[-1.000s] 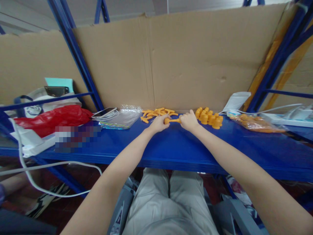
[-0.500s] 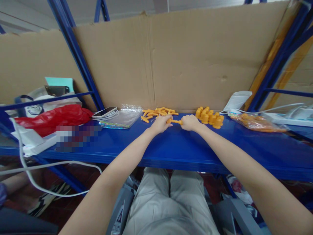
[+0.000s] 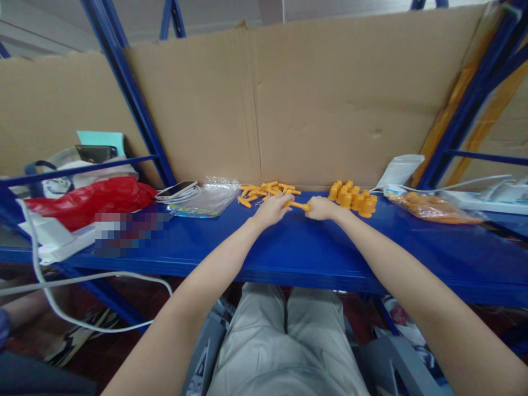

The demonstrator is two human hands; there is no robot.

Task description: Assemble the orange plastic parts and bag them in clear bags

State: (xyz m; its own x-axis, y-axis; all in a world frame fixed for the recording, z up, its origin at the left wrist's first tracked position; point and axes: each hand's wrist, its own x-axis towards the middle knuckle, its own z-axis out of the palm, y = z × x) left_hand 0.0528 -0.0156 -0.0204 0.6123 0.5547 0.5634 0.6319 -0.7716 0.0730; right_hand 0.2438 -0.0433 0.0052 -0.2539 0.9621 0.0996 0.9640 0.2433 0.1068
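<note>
Both my hands rest on the blue shelf (image 3: 264,247) and grip one thin orange plastic rod (image 3: 298,205) between them. My left hand (image 3: 271,210) is closed on its left end, my right hand (image 3: 320,208) is closed on its right end. Just behind my left hand lies a loose heap of small orange stick parts (image 3: 266,192). Behind my right hand stands a cluster of orange cap-shaped parts (image 3: 353,198).
A cardboard sheet (image 3: 313,104) backs the shelf between blue uprights. Left: a clear plastic bag (image 3: 206,199), a phone with white cable (image 3: 176,190), a red bag (image 3: 86,200). Right: a bag of orange parts (image 3: 433,208), a white pouch (image 3: 399,170), a white power strip (image 3: 487,202).
My right hand has slid a little down and right along the rod, and slightly more of the rod shows between my hands. The left hand has barely moved.
</note>
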